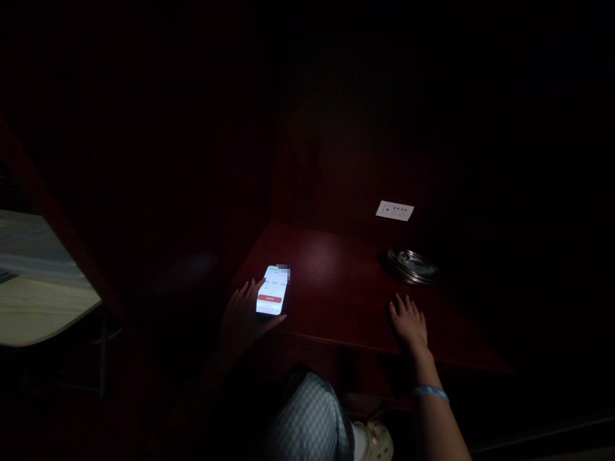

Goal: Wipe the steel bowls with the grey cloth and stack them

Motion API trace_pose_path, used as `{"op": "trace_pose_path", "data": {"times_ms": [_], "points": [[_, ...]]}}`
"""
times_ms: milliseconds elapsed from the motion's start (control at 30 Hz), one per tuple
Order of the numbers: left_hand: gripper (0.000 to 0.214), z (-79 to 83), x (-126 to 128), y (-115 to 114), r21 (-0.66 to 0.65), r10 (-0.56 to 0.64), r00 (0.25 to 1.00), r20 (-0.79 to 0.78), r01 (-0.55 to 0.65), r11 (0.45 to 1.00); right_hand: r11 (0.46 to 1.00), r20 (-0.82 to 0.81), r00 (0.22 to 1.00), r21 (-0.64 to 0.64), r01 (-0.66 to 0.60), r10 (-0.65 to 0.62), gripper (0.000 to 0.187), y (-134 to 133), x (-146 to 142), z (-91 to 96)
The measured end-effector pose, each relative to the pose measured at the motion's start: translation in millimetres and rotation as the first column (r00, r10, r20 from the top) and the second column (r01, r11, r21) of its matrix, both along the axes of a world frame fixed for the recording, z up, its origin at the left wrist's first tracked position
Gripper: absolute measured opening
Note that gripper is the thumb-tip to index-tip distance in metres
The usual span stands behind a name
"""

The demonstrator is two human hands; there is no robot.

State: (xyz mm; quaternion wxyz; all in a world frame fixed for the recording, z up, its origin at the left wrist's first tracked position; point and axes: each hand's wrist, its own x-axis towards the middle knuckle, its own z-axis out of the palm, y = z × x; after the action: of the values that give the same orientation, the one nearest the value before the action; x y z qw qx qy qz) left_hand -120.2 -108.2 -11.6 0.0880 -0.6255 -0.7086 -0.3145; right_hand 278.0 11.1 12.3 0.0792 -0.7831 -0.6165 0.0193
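Note:
A lit smartphone (271,291) is at the left part of the dark red desk (327,294). Its white screen shows a timer and a red button. My left hand (245,320) is at the phone's left and lower edge, fingers spread, forefinger overlapping the screen's side and thumb reaching along the bottom. My right hand (408,323), with a light blue band at the wrist, lies palm down on the desk, its fingers apart and holding nothing. Just beyond its fingertips stands a round metal ashtray-like dish (413,266); what is in it is too dim to make out.
A white socket panel (394,210) is on the back wall above the desk. To the left, past a dark partition, stands a light wooden table (43,310). Below the desk's front edge are my knee in checked cloth (310,416) and a clog (378,442). Surroundings are very dark.

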Motion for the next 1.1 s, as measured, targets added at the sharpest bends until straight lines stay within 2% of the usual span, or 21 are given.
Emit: {"op": "trace_pose_path", "data": {"times_ms": [300,600,700,767,833,933,1033,1100], "points": [[0.079,-11.3,0.0,-1.3,0.060,-0.027,0.999,0.027,0.025,0.998,1.000,-0.020,1.000,0.005,0.005,-0.005,0.065,-4.2,-2.3,3.5],[0.078,-12.0,-1.0,-2.2,0.096,-0.032,0.997,0.064,0.026,0.995,1.000,0.006,1.000,0.007,0.003,-0.003,0.064,-6.5,-4.3,4.9],[0.082,-5.4,5.6,-7.4,0.136,-0.030,0.998,0.059,0.022,0.990,1.000,-0.003,1.000,0.010,0.002,-0.002,0.064,-6.8,-4.1,5.5],[0.078,4.3,22.7,-9.1,0.162,-0.072,0.996,0.044,0.064,0.985,1.000,-0.004,1.000,0.025,0.003,-0.003,0.063,-8.5,-4.9,6.9],[0.064,15.9,51.4,-4.5,0.131,-0.189,0.982,-0.002,0.187,0.973,0.997,0.004,1.000,0.071,-0.009,0.009,0.061,-12.1,-9.0,8.8],[0.056,28.6,104.5,18.0,0.063,-0.358,0.931,-0.074,0.362,0.930,0.974,0.026,0.994,0.202,-0.105,0.102,0.056,-20.7,-26.4,11.2],[0.056,29.3,146.8,48.9,-0.014,-0.362,0.930,-0.059,0.362,0.932,0.918,0.044,0.963,0.296,-0.265,0.264,0.057,-30.7,-56.2,10.3],[0.056,24.6,161.5,64.2,-0.105,-0.331,0.944,-0.020,0.327,0.939,0.890,0.047,0.931,0.280,-0.359,0.361,0.058,-35.7,-75.5,7.5]]}}
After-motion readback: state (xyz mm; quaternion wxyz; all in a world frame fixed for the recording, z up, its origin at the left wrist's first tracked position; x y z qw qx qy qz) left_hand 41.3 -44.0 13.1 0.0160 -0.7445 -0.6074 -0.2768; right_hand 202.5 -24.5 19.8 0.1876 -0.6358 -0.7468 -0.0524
